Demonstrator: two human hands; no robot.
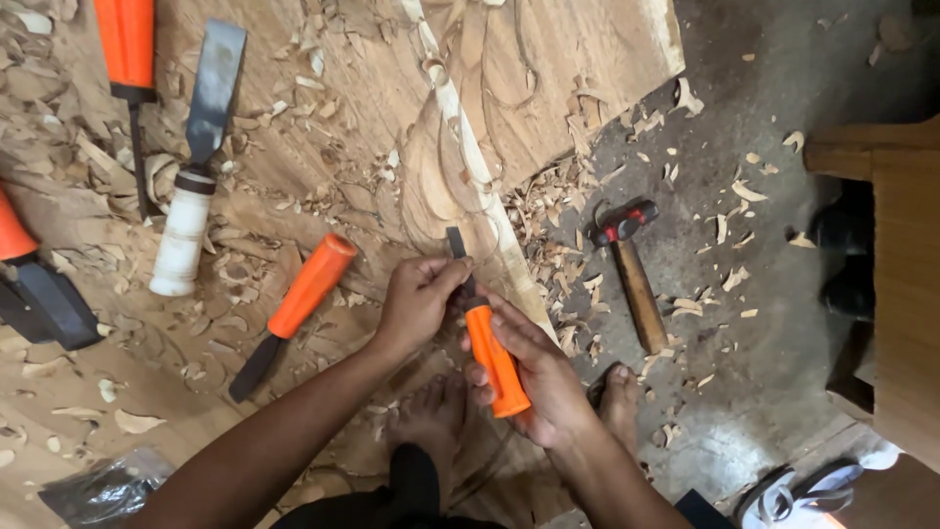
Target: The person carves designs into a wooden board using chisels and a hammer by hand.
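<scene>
My right hand point(537, 377) grips the orange handle of a chisel point(490, 353). My left hand point(419, 299) pinches the chisel's dark blade near its tip, which rests on a carved wooden panel point(392, 108) with curved grooves. Both hands meet over the panel's lower edge. My bare feet show just below the hands.
On the panel lie another orange-handled chisel point(299, 299), a wide chisel with a white handle point(196, 167), and more orange-handled tools at the left point(125, 49). A hammer with a wooden handle point(632, 279) lies on the concrete floor to the right. Wood shavings are scattered everywhere. A wooden piece point(896, 294) stands at the right.
</scene>
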